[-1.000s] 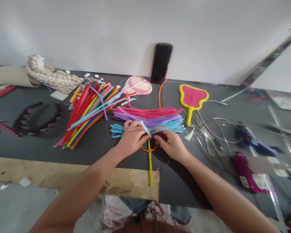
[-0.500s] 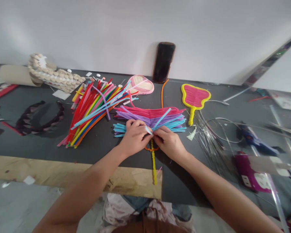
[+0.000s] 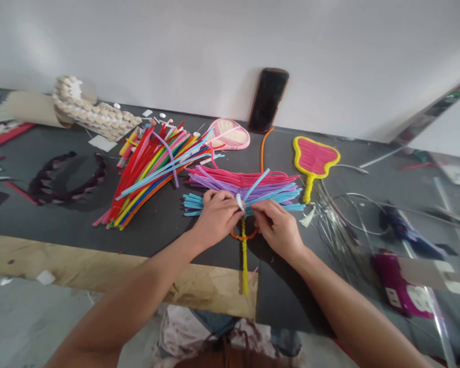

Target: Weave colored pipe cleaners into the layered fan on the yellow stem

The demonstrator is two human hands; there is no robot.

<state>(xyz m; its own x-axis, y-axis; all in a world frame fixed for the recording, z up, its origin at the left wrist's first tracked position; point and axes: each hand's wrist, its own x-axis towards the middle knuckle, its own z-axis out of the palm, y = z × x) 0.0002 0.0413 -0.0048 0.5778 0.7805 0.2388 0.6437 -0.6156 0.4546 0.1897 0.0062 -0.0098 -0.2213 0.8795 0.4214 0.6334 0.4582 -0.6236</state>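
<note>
Rows of pipe cleaners lie across a twisted yellow stem (image 3: 245,266): pink ones (image 3: 249,179) at the top, purple ones (image 3: 233,190) in the middle, light blue ones (image 3: 287,196) nearest me. My left hand (image 3: 219,217) has its fingers closed at the centre of the blue row, where a short bent light blue end (image 3: 239,201) sticks up. Beside it, my right hand (image 3: 278,227) pinches at the blue row just right of the stem. Its fingertips partly hide what they grip. An orange twisted loop (image 3: 249,236) crosses the stem below both hands.
Loose coloured pipe cleaners (image 3: 145,179) are heaped to the left, beside a dark braided headband (image 3: 42,191). A phone (image 3: 268,99) leans on the wall. To the right lie a pink-and-yellow fan (image 3: 315,156), thin wires (image 3: 329,230) and a magenta glue gun (image 3: 396,281).
My right hand has shifted slightly right, away from the stem, and the gap between the hands has widened. The upright blue end near my left fingers is more bent. The view has shifted slightly.
</note>
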